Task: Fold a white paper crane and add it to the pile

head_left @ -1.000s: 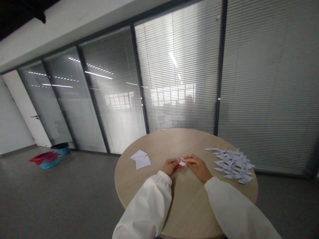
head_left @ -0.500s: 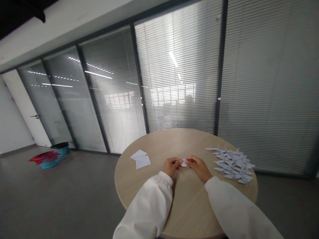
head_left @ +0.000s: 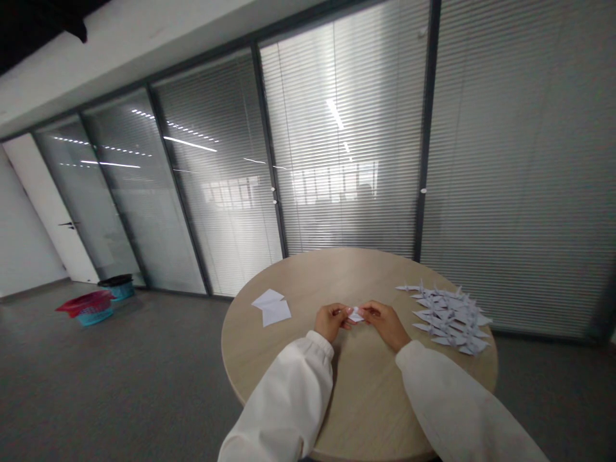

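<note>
Both my hands meet over the middle of a round wooden table (head_left: pixel 356 398). My left hand (head_left: pixel 331 321) and my right hand (head_left: pixel 385 323) each pinch one side of a small folded white paper (head_left: pixel 355 314), held just above the tabletop. My fingers are curled closed on it. White sleeves cover both forearms. To the right of my right hand lies a pile of several folded paper cranes (head_left: pixel 447 312). To the left of my left hand lie two flat white paper sheets (head_left: pixel 273 307).
Glass partitions with shut blinds (head_left: pixel 346 141) stand behind the table. On the grey carpet at far left sit a red and teal basket (head_left: pixel 89 307) and a dark bin (head_left: pixel 117 287), near a white door (head_left: pixel 52 218).
My hands have lifted the small paper slightly and drawn a little closer together; otherwise nothing has moved.
</note>
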Demonstrator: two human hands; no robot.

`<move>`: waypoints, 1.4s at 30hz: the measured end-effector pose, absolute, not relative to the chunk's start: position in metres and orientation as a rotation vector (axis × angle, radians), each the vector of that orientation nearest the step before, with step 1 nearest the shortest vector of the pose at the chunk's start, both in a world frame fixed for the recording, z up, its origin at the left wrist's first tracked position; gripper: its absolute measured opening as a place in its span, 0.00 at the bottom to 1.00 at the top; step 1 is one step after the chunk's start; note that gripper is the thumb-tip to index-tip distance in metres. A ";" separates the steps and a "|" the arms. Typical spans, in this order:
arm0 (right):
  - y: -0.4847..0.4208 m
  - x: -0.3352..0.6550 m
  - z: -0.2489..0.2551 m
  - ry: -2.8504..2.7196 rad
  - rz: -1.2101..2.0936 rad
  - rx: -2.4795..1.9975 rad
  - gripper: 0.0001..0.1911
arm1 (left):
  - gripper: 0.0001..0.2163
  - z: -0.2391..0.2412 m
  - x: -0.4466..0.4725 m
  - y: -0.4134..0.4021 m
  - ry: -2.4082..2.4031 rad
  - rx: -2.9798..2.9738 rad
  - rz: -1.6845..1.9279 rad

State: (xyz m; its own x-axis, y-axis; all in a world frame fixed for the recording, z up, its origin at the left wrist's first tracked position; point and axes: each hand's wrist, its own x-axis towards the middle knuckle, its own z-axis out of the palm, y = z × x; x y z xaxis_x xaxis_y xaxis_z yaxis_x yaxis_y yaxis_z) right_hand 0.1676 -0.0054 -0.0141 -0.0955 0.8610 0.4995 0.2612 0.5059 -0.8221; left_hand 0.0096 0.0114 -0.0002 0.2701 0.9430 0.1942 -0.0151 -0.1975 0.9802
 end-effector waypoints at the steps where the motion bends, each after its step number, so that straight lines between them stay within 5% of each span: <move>1: -0.005 0.168 -0.015 -1.625 0.677 -0.975 0.16 | 0.19 0.001 0.010 0.011 0.907 1.475 1.138; 42: -0.010 0.165 -0.012 -1.660 0.636 -1.028 0.14 | 0.16 -0.004 0.010 0.010 0.964 1.681 1.128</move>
State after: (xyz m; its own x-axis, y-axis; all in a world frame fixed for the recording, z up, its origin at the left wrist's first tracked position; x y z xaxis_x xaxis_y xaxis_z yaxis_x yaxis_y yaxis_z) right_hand 0.1654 -0.0095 -0.0125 -0.0977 0.8668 0.4890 0.3179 0.4928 -0.8100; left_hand 0.0096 0.0097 -0.0045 0.2896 0.9166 0.2757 0.1288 -0.3228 0.9377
